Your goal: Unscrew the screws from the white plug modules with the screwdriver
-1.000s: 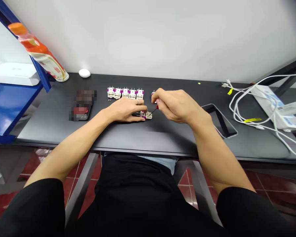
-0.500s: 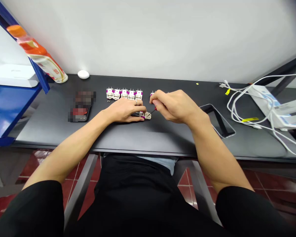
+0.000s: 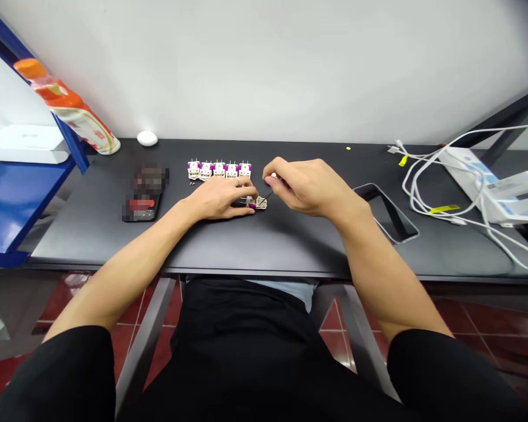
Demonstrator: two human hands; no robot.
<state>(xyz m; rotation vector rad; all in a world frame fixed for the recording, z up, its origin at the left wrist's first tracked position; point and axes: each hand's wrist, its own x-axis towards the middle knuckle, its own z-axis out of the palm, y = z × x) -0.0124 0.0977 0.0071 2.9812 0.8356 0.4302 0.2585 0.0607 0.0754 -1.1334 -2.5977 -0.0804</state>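
Observation:
My left hand (image 3: 225, 196) rests on the dark table, thumb and fingers closed on a small white-and-purple plastic part (image 3: 257, 203) that lies on its side. In my right hand (image 3: 303, 183) is a thin screwdriver (image 3: 267, 197), held from above and slanting down left. Its tip meets the white end of the part; most of the handle is hidden in my fingers. Behind my left hand, several similar white-and-purple parts (image 3: 219, 169) stand in a row with metal prongs pointing up. Tiny screws (image 3: 192, 183) lie in front of the row's left end.
A phone (image 3: 143, 196), partly blurred, lies on the left, with a white oval object (image 3: 147, 138) and an orange-capped bottle (image 3: 70, 108) behind. To the right are a clear-edged case (image 3: 389, 214), coiled white cables (image 3: 416, 187) and a white-and-blue box (image 3: 470, 181).
The view has shifted slightly. My right fingers have moved a little on the screwdriver, and its red portion is now covered. My left hand keeps its hold on the part.

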